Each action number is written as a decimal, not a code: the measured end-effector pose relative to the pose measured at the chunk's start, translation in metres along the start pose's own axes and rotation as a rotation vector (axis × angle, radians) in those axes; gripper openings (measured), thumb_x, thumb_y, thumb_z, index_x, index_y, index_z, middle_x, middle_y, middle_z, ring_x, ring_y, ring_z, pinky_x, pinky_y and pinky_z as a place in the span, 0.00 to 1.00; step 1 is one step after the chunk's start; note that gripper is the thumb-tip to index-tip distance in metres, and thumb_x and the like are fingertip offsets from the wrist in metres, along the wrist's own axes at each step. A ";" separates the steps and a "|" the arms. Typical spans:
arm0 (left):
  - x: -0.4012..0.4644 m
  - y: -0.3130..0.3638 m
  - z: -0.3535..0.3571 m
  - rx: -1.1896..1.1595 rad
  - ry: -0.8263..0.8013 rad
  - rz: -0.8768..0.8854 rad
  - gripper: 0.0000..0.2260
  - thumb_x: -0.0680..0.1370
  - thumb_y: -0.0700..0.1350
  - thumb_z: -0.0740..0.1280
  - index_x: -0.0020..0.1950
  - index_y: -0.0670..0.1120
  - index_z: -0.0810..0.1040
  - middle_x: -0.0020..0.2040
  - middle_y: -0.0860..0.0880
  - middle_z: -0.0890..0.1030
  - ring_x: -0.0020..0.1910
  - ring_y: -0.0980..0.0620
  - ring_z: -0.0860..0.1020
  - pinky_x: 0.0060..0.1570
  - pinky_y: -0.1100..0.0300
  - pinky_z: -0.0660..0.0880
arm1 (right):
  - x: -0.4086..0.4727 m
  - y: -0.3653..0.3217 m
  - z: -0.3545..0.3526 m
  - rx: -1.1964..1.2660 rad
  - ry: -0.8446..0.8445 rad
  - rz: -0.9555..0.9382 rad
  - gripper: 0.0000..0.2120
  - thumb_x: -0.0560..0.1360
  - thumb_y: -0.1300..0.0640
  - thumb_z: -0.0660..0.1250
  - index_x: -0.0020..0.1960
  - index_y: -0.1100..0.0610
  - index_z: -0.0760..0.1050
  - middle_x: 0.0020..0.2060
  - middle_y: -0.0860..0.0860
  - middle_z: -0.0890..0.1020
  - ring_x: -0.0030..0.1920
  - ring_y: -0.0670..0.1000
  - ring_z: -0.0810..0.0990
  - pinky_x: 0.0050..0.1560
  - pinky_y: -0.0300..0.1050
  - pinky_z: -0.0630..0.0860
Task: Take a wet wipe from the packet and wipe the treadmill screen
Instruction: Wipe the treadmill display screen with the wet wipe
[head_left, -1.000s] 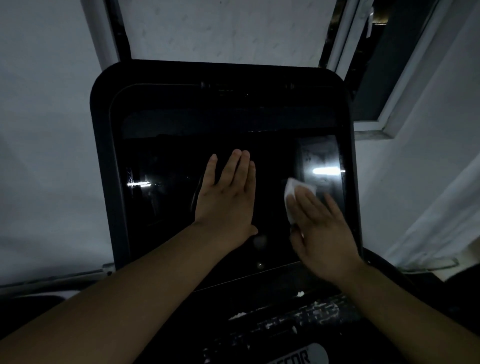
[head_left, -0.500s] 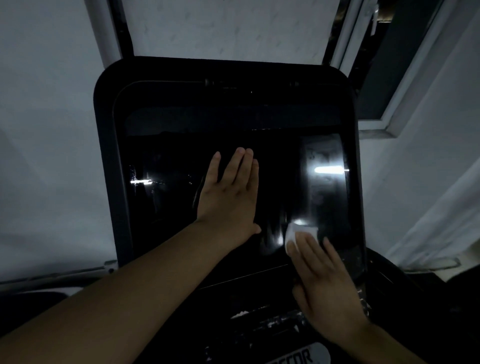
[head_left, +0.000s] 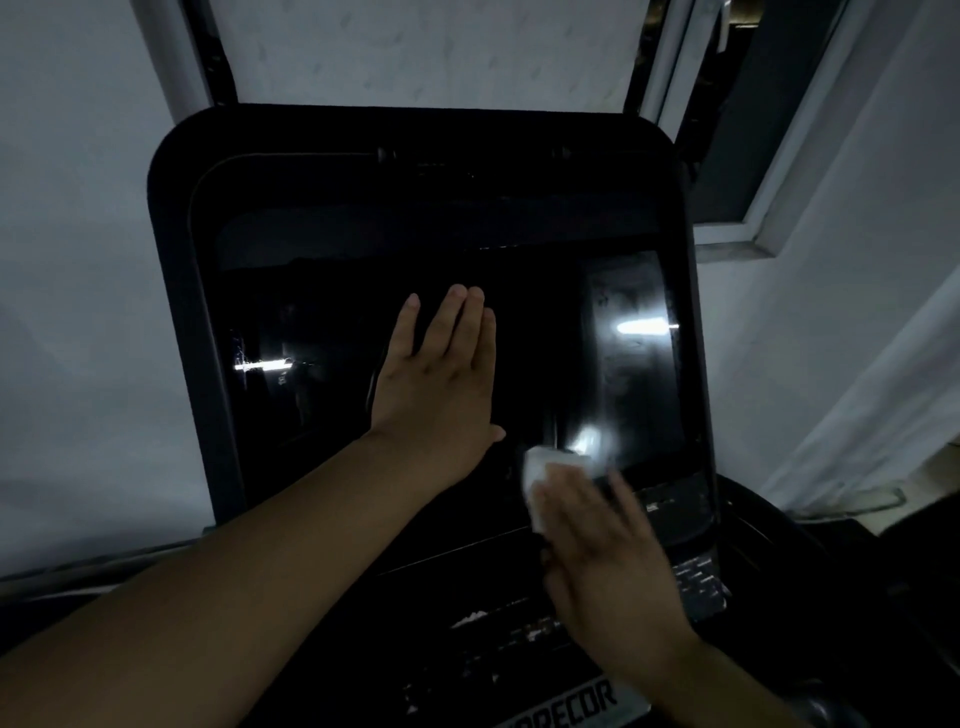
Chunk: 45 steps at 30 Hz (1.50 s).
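Dim room, dark treadmill screen (head_left: 322, 312) filling most of the view. Left hand (head_left: 441, 379) lies flat on the middle of the glass, fingers straight and mostly together, thumb out. Just right of it, the right hand (head_left: 605, 551) presses a white wet wipe (head_left: 540, 475) against the screen's lower edge, fingers blurry but stretched out over it.

Glossy black screen (head_left: 332, 332), soft white wipe (head_left: 540, 467)
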<state>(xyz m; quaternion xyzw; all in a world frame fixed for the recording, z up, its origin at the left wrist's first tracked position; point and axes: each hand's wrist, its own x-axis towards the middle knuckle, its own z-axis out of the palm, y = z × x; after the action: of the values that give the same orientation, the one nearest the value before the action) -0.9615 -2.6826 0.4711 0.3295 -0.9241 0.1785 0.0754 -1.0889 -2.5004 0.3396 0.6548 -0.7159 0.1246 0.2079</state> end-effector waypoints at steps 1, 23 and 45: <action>0.000 0.000 0.000 -0.001 0.000 0.002 0.51 0.77 0.70 0.58 0.80 0.40 0.33 0.81 0.40 0.32 0.80 0.43 0.31 0.77 0.38 0.35 | 0.000 0.015 -0.002 -0.011 0.000 0.080 0.30 0.74 0.50 0.61 0.75 0.60 0.72 0.74 0.58 0.73 0.77 0.56 0.68 0.78 0.62 0.57; 0.001 0.001 -0.002 -0.015 -0.004 0.000 0.51 0.77 0.70 0.60 0.80 0.40 0.33 0.81 0.40 0.32 0.80 0.43 0.31 0.77 0.38 0.35 | 0.007 0.040 -0.006 0.049 -0.013 0.367 0.31 0.77 0.49 0.55 0.78 0.59 0.66 0.77 0.60 0.68 0.78 0.59 0.65 0.77 0.67 0.57; 0.012 0.037 0.003 -0.021 -0.015 0.069 0.58 0.72 0.71 0.66 0.80 0.39 0.33 0.81 0.38 0.31 0.79 0.41 0.29 0.74 0.36 0.32 | 0.029 0.095 -0.018 0.060 0.053 0.404 0.29 0.77 0.53 0.53 0.74 0.62 0.70 0.72 0.63 0.72 0.72 0.66 0.72 0.71 0.69 0.66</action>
<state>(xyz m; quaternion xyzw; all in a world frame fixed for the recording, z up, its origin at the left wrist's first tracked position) -0.9940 -2.6640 0.4606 0.2979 -0.9372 0.1689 0.0659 -1.1823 -2.5077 0.3780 0.5003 -0.8230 0.2020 0.1778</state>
